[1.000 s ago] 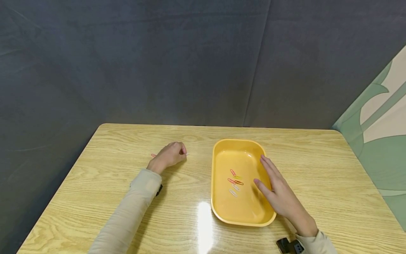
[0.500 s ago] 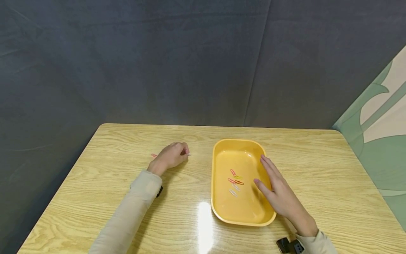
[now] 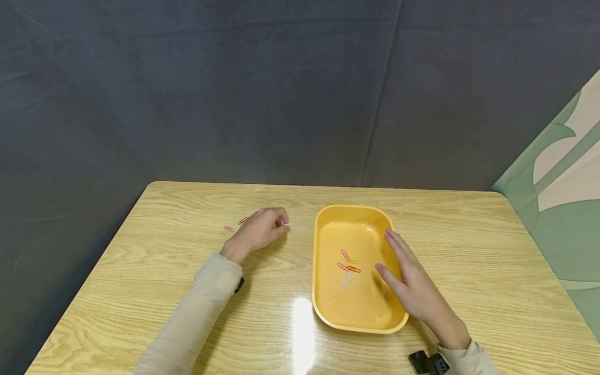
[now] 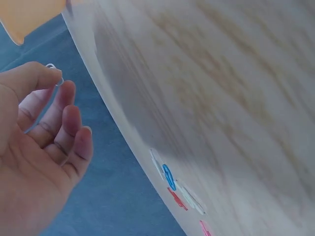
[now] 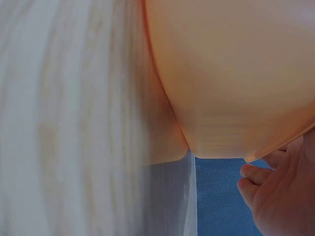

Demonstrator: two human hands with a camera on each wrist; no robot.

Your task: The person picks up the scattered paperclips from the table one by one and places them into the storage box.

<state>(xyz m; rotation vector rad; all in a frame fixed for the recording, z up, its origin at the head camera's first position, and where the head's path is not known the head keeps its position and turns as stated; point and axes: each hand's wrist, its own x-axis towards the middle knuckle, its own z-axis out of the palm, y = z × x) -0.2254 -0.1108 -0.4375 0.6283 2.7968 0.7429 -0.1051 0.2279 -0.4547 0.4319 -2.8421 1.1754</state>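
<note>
Between thumb and index finger, my left hand [image 3: 262,227] pinches a small white paper clip [image 4: 60,82], held left of the yellow tray [image 3: 361,315]. Several clips lie on the tray floor, among them a yellow paper clip [image 3: 351,261] and an orange paper clip [image 3: 353,269]. My right hand [image 3: 414,289] is at the tray's right rim with its fingers extended; the thumb is over the inside. In the right wrist view some fingers are hidden behind the tray wall. On the table behind my left hand are a pink paper clip [image 3: 229,228] and a red-orange paper clip [image 3: 242,221].
The left wrist view also shows a blue paper clip [image 4: 169,177] and a white paper clip [image 4: 189,196] near the table edge. A dark cloth [image 3: 262,104] hangs behind the wooden table [image 3: 117,281]. A patterned green panel [image 3: 567,229] is at the right.
My left hand has moved slightly right with the white paper clip, toward the tray, uncovering the red-orange clip on the table. The right hand and tray have stayed in place.
</note>
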